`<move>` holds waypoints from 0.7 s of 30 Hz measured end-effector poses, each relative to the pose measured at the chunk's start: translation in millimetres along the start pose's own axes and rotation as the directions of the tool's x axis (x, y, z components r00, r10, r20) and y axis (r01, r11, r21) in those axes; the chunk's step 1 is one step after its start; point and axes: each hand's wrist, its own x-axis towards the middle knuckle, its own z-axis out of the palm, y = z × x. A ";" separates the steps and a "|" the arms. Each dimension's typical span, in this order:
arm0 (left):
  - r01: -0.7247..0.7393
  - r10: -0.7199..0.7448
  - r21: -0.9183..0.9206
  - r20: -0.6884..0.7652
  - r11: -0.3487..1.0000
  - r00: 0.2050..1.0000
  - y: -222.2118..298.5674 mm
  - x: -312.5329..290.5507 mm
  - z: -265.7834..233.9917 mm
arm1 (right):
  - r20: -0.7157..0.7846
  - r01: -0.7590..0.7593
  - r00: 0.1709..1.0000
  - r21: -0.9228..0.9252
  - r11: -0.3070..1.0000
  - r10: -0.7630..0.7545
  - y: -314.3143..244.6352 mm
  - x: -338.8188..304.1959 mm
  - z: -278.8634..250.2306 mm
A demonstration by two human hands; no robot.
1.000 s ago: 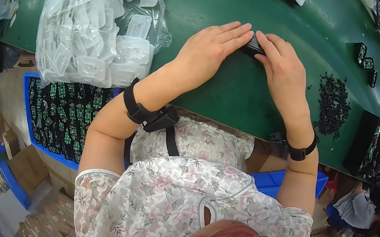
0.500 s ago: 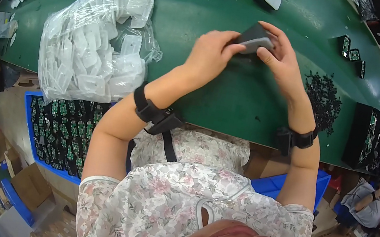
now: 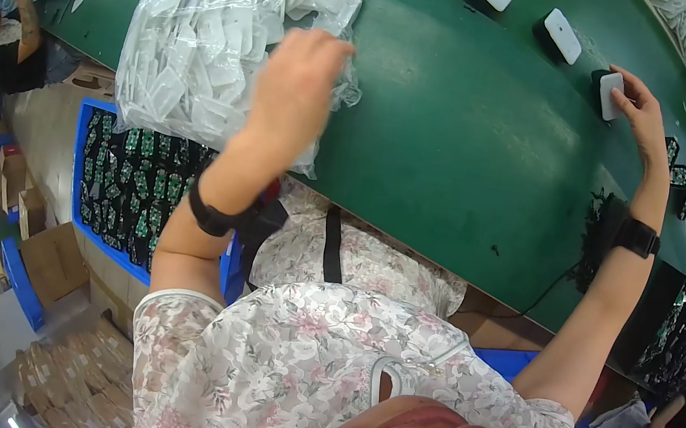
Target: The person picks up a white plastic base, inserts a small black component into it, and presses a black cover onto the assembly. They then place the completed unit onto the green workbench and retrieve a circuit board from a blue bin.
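Observation:
At the right, my right hand (image 3: 645, 115) grips a small black case with a white cover (image 3: 609, 97), standing on the green table (image 3: 456, 133). Its fingers and thumb are closed around the case's edge. My left hand (image 3: 297, 84) is over the right side of a clear plastic bag (image 3: 155, 10), which is full of translucent white plastic covers (image 3: 169, 85). Motion smears its fingers, so I cannot tell whether they hold anything. More black cases with white covers, such as one (image 3: 560, 35), stand in a row along the far side.
A blue crate (image 3: 78, 170) of green circuit boards stands below the table's left edge. Small black parts (image 3: 603, 221) lie heaped beside my right forearm. Black cases holding circuit boards (image 3: 681, 175) sit farther right. Co-workers are at both sides, one at the left (image 3: 21, 51).
My hands have parted. My right hand has carried the case to the right, beside the row, its white cover now showing. My left hand has let go and moved left over the bag.

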 end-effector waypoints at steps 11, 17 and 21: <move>-0.060 -0.015 0.235 0.305 0.970 0.952 -46.4 5.1 -5.8 | -0.431 0.096 0.888 -0.171 0.981 -0.162 -18.4 -48.5 -8.6; 0.042 -0.090 0.125 0.404 0.991 0.910 -50.7 18.8 -14.3 | -0.392 -0.012 0.914 -0.280 0.960 -0.103 -32.6 -148.4 39.5; -0.034 -0.012 0.123 0.353 0.992 0.935 -33.5 29.9 -17.2 | -0.340 0.042 0.921 -0.396 0.917 -0.189 -20.8 -179.3 74.8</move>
